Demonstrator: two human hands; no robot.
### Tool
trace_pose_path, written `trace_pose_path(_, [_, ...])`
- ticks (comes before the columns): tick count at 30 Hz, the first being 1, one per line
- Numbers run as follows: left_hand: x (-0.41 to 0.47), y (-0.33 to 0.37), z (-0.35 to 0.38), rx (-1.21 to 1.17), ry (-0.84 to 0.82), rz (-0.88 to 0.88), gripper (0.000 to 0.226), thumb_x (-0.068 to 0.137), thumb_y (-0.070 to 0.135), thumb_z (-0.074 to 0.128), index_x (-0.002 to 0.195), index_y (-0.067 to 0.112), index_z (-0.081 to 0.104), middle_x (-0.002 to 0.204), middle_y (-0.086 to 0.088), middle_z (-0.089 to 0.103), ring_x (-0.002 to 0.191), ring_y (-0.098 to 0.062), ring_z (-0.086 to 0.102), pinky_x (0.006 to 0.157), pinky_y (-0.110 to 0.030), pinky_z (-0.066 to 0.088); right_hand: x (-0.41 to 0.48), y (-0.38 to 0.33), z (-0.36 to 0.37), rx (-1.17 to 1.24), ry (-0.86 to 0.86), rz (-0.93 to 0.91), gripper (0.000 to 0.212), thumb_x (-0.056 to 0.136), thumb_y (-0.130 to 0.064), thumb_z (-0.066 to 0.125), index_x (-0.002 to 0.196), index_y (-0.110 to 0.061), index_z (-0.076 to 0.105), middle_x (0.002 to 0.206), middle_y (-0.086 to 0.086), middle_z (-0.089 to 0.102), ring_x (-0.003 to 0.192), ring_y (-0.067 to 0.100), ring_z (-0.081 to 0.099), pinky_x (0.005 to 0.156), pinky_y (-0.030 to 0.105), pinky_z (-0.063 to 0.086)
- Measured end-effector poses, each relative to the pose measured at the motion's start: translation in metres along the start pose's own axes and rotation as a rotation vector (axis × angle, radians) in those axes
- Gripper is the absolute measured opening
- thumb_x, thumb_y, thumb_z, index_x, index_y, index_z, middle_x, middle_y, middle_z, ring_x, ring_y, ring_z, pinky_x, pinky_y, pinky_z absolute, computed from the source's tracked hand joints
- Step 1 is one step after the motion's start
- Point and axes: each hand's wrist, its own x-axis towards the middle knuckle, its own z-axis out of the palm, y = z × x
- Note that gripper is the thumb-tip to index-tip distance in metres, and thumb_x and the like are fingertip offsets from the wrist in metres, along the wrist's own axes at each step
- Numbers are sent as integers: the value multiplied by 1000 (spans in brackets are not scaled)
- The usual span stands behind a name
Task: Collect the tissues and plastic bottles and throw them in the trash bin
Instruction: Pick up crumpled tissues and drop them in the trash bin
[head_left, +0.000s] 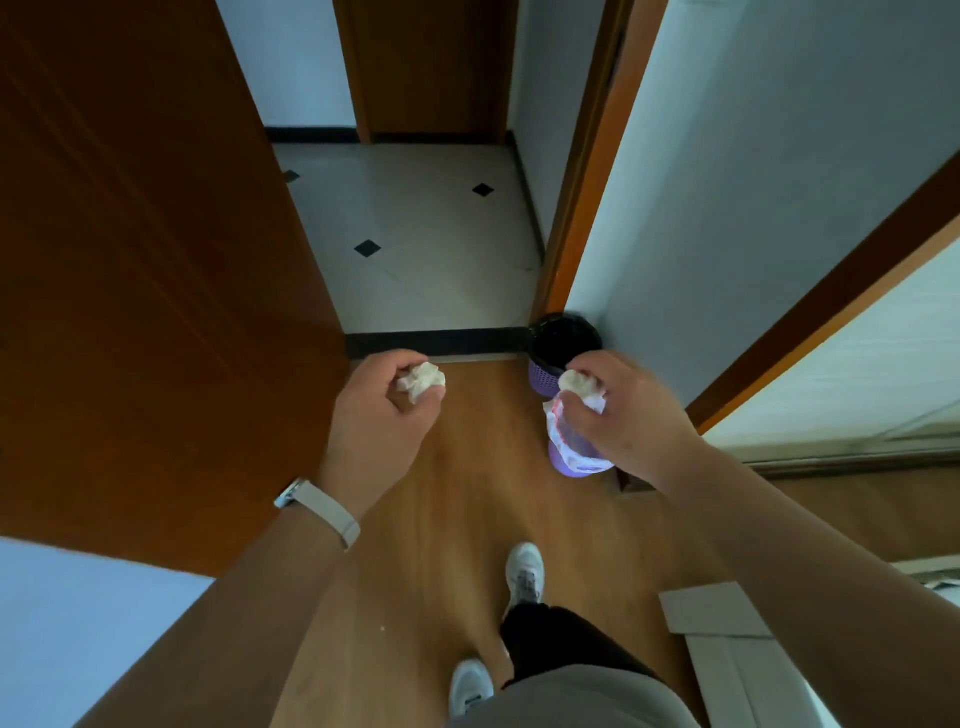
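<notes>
Tissues in both hands, heading for the bins by the doorway.
Left hand is curled round a crumpled tissue; right hand pinches another tissue wad above the white-lined purple bin, with the black-lined bin just beyond. Feather-light, soft, squashable: a loose fist should do.

We can read no text, label, brand, number or sign anywhere here. The plastic bottle in our right hand carries a white wrapper with a reddish edge, but any print on it is too blurred and crumpled to make out. The band on our left wrist shows no readable face, and the shoes show no legible mark.
</notes>
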Motion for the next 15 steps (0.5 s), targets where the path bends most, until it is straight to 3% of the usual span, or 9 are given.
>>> trace_pose_path(8, [85, -13, 33, 52, -30, -29, 29, 88, 29, 71, 109, 37, 53, 101, 22, 54, 93, 4, 54, 75, -11, 44, 93, 17, 18, 80, -4, -30, 25, 91, -27, 60, 115, -18, 61, 113, -1, 59, 100, 16, 56, 86, 33, 48])
trace_pose_path(15, [211, 9, 84, 60, -122, 1, 29, 86, 25, 73, 108, 34, 56, 106, 13, 59, 93, -2, 59, 70, -12, 49, 210, 58, 8, 171, 42, 11, 24, 91, -24, 60, 114, -17, 62, 109, -3, 58, 97, 13, 56, 82, 27, 46])
